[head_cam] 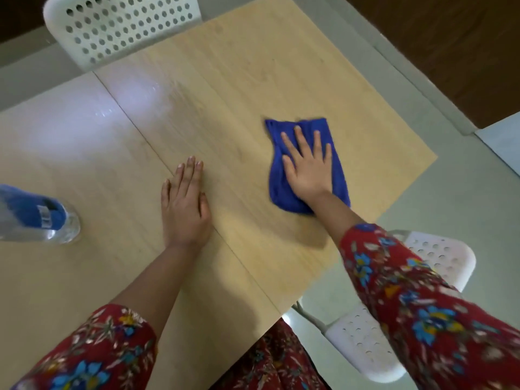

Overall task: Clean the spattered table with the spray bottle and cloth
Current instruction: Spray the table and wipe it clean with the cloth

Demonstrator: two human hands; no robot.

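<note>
A blue cloth lies on the right half of the light wooden table. My right hand presses flat on the cloth with fingers spread straight. My left hand rests flat on the bare tabletop near the middle, fingers together and straight. A clear spray bottle with a blue label stands at the table's left edge of view, apart from both hands; its top is cut off by the frame. A bright glare covers the table's left part.
A white perforated chair stands at the table's far side. A second white perforated chair sits by the near right corner. Grey floor runs along the table's right edge.
</note>
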